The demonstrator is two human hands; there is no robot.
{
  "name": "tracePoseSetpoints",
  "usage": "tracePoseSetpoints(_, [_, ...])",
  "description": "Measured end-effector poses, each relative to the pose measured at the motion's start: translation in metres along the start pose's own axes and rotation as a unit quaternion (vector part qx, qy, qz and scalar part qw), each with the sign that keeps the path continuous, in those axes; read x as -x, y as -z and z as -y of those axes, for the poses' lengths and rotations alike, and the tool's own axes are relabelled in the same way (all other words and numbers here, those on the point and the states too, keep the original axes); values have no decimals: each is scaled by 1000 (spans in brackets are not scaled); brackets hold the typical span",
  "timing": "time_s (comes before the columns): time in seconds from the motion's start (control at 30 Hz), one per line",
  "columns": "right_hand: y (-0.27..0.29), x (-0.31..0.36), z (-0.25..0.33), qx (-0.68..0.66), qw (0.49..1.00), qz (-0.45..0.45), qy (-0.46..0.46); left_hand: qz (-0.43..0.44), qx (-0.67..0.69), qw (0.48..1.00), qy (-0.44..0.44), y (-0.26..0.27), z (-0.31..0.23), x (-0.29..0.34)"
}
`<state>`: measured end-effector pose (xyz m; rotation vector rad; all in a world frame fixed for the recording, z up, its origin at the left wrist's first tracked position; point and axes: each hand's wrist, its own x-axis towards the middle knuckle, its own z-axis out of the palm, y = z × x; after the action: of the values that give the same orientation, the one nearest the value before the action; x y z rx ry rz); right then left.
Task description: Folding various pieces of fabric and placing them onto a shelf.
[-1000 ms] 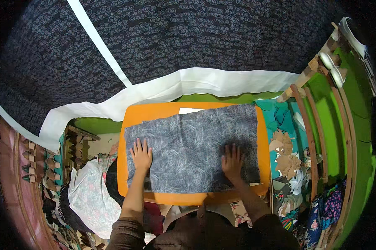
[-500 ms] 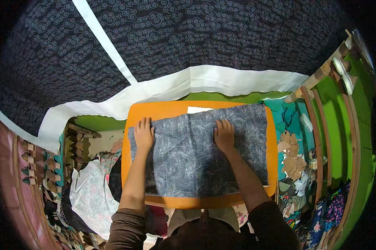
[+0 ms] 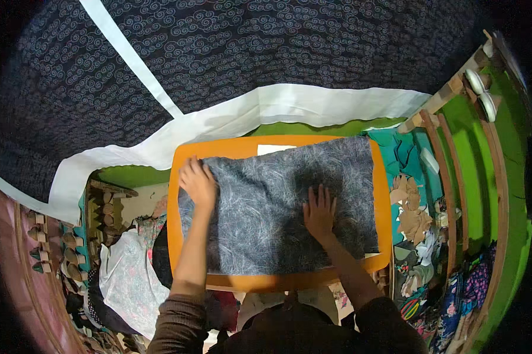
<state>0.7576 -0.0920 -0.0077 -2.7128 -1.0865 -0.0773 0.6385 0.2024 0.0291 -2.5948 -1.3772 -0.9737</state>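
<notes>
A dark grey fabric piece (image 3: 266, 224) with pale swirling streaks covers most of an orange table (image 3: 230, 147). My left hand (image 3: 197, 182) lies at its far left corner, fingers stretched out across the edge. Flat on the fabric right of the middle rests my right hand (image 3: 320, 215), its fingers spread. Soft creases run through the cloth between my hands. A strip of a white sheet (image 3: 273, 148) shows beyond the cloth's far edge; the rest of it is hidden underneath.
A black patterned cloth (image 3: 266, 47) with a white border (image 3: 319, 103) hangs beyond the table. Wooden racks with shoe forms (image 3: 72, 256) stand at left. White floral cloth (image 3: 130, 274) lies beside the table. Brown scraps (image 3: 415, 221) and a wooden frame (image 3: 499, 200) are at right.
My right hand has slid back toward me from near the fabric's far edge, fingers now spread. My left hand has shifted slightly left, and creases have appeared in the cloth.
</notes>
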Motion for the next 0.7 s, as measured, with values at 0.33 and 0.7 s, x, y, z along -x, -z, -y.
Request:
tracePoseSetpoints(0.33, [32, 77, 9, -88, 978, 77, 171, 344, 94, 916, -182, 92, -33, 204])
tracePoseSetpoints(0.7, [31, 140, -118, 53, 992, -41, -105, 228, -74, 971, 13, 119, 48, 242])
